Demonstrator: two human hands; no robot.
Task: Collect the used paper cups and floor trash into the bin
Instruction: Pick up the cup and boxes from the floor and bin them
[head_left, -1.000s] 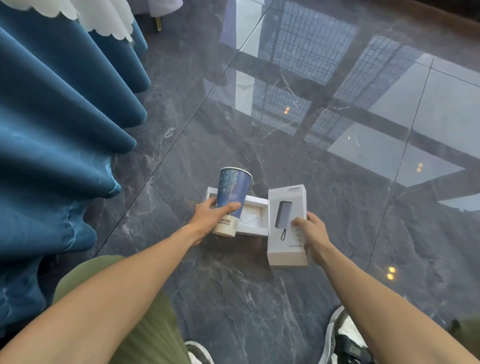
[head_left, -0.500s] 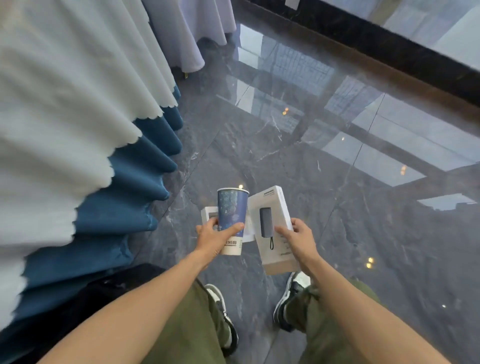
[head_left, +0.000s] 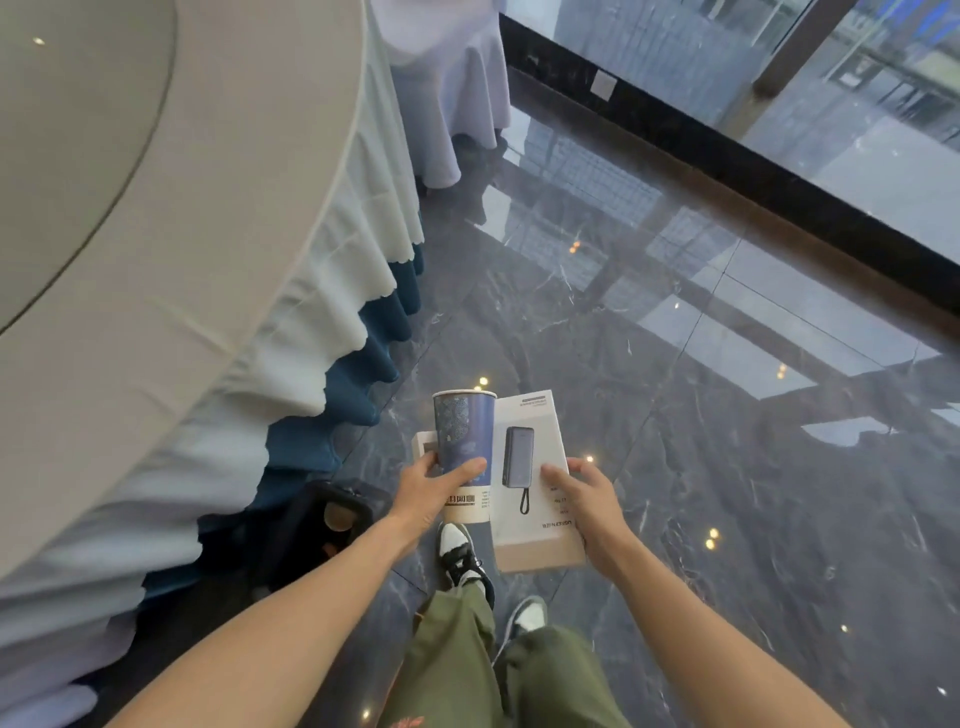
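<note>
My left hand (head_left: 428, 493) grips a tall blue paper cup (head_left: 464, 441) with a cream base, held upright. Behind the cup, in the same hand, a white box tray (head_left: 423, 447) shows only at its left edge. My right hand (head_left: 589, 493) holds a white power-bank box lid (head_left: 535, 478) with a dark device printed on it, right beside the cup. Both are carried above the floor, in front of my legs. No bin can be made out for certain.
A round table (head_left: 104, 208) with white and blue skirting fills the left. A dark object (head_left: 332, 514) sits on the floor by the skirt. A white-draped piece (head_left: 452, 88) stands further back. Glossy dark marble floor (head_left: 727, 467) spreads right, bounded by a black-framed glass wall (head_left: 727, 156).
I have risen from a crouch with the cup, tray and box lifted off the floor. The view now looks down from higher, showing the tabletop and my feet.
</note>
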